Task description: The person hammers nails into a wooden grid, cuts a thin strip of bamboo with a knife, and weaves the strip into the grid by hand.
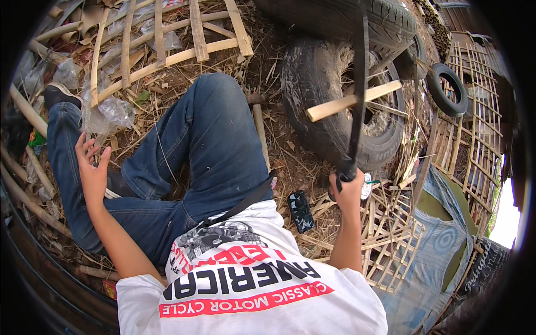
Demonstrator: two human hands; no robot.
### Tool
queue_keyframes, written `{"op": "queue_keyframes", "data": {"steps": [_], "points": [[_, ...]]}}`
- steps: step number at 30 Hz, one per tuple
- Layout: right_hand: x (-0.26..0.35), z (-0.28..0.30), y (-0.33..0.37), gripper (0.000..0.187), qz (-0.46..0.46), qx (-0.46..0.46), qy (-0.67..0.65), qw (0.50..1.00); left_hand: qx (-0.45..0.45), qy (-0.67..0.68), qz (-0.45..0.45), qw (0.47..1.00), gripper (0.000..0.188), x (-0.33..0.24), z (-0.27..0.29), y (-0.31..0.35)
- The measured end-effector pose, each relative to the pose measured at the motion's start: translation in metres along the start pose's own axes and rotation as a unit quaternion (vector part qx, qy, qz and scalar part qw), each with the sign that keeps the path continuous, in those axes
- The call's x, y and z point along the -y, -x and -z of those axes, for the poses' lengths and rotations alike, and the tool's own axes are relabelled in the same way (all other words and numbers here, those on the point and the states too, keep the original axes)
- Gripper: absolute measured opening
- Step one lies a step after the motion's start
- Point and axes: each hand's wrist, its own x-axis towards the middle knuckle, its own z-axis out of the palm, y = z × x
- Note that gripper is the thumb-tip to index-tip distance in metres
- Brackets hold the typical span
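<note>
Clear plastic bags (109,111) lie crumpled beside the left knee; small red label (109,289) bottom left.

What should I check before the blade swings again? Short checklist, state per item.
1. Right hand closed on the blade handle: ok.
2. Bamboo strip seated on the blade: ok, it sits across the blade, raised in the air.
3. Left hand away from the blade: ok, open and empty, out beyond the left knee.
4. Legs out of the swing path: cannot tell, the right knee lies close beside the blade side.
5. Tyre behind the blade clear of the swing: cannot tell, depth is unclear.
6. Black object on the ground out of the way: ok.
</note>
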Motion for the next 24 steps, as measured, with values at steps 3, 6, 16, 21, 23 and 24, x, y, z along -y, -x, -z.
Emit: {"op": "queue_keyframes", "data": {"steps": [3,6,16,21,23,24], "points": [[-0.058,-0.019,-0.027,0.018,0.031,0.016,0.135,0.990,0.014,0.037,-0.024,0.999,0.070,0.000,-0.011,-0.001],[-0.065,-0.015,-0.029,0.012,0.045,0.021,0.127,0.991,0.019,0.016,-0.041,0.999,0.070,-0.017,-0.016,0.005],[-0.061,-0.002,-0.031,0.012,0.024,0.067,0.107,0.992,0.254,0.043,-0.207,0.944,0.055,-0.149,-0.135,0.038],[-0.046,-0.005,-0.027,0.008,-0.058,0.117,-0.019,0.991,0.547,0.021,-0.135,0.826,0.061,-0.201,-0.278,0.023],[-0.050,0.000,-0.028,0.008,-0.082,0.134,-0.063,0.986,0.672,0.017,-0.065,0.737,0.057,-0.208,-0.313,0.018],[-0.052,0.001,-0.028,0.008,-0.095,0.146,-0.086,0.981,0.715,0.045,-0.024,0.697,0.054,-0.209,-0.319,0.020]]}}
